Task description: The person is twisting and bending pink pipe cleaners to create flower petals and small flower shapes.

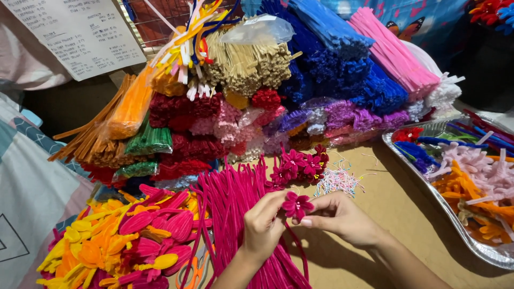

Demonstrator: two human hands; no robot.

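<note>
Both hands pinch a small magenta pipe-cleaner flower (pixel 297 205) above the table (pixel 385 214): left hand (pixel 263 225) fingers grasp its stem, right hand (pixel 342 217) fingers grip the petals. Shaping seems underway; finer petal adjustment likely follows.

magenta flower (pixel 297 205), silver tray (pixel 484 251), orange and pink petals (pixel 115 241)

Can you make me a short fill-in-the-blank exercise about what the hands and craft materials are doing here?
1. Both hands, left hand and right hand, hold a small ____ pipe-cleaner flower.
2. The silver foil tray lies to the hands' ____.
3. More finished magenta flowers lie on the ____ cardboard surface.

Missing: magenta; right; brown
</note>
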